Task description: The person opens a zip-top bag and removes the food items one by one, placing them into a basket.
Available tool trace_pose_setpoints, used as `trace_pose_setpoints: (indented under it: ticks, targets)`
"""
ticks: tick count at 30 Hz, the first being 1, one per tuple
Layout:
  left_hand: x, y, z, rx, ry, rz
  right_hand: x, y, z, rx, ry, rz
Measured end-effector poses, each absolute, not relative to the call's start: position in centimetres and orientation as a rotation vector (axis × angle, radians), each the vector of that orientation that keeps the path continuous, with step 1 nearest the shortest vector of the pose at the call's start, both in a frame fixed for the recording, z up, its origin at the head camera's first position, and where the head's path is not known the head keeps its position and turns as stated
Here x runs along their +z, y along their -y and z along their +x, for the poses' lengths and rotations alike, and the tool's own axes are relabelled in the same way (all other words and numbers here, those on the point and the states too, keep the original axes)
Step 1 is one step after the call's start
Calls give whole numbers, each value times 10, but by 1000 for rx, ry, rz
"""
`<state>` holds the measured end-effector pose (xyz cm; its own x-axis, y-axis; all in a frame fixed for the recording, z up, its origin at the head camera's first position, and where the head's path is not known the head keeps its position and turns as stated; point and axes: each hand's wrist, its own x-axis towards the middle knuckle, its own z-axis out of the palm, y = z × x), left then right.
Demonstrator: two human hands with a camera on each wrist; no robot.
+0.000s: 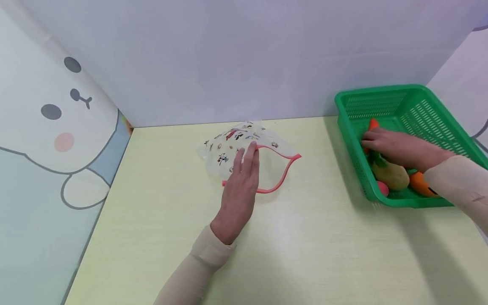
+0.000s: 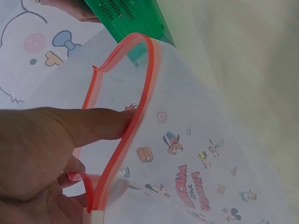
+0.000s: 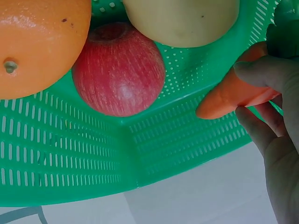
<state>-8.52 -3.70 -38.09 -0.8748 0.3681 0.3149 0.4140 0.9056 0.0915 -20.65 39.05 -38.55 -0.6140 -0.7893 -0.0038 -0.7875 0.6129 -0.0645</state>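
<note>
A clear zip bag (image 1: 232,140) with a red zip edge and cartoon prints lies on the table, its mouth spread wide. My left hand (image 1: 239,195) is at that mouth, with straight fingers touching the red rim. In the left wrist view, one digit (image 2: 103,126) presses the red zip edge (image 2: 148,74); part of the hand is hidden behind the edge. Inside the green basket (image 1: 385,88), my right hand (image 1: 400,148) pinches a carrot (image 3: 224,95) between thumb and fingers. A dark green part (image 3: 285,30) is at the carrot's far end.
The basket stands at the table's back right, against the wall. It also holds a red apple (image 3: 119,70), an orange fruit (image 3: 39,46) and a pale yellowish rounded item (image 1: 390,174). Cartoon-printed sheets (image 1: 57,106) line the sides.
</note>
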Motion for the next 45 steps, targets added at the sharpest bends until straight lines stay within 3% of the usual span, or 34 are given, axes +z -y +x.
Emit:
trace_pose_setpoints:
  ticks: [5, 13, 25, 45]
  targets:
    - [-380, 37, -86, -243, 2772, -590, -395, -391, -212, -124, -2778, -1539]
    - [-380, 37, -86, -249, 2772, -592, -403, -389, -215, -110, -2757, -1577]
    - [-382, 37, -86, -235, 2747, -593, -409, -386, -214, -12, -2715, -1428]
    - [-382, 38, -84, -208, 2780, -602, -414, -386, -214, 96, -2703, -1490]
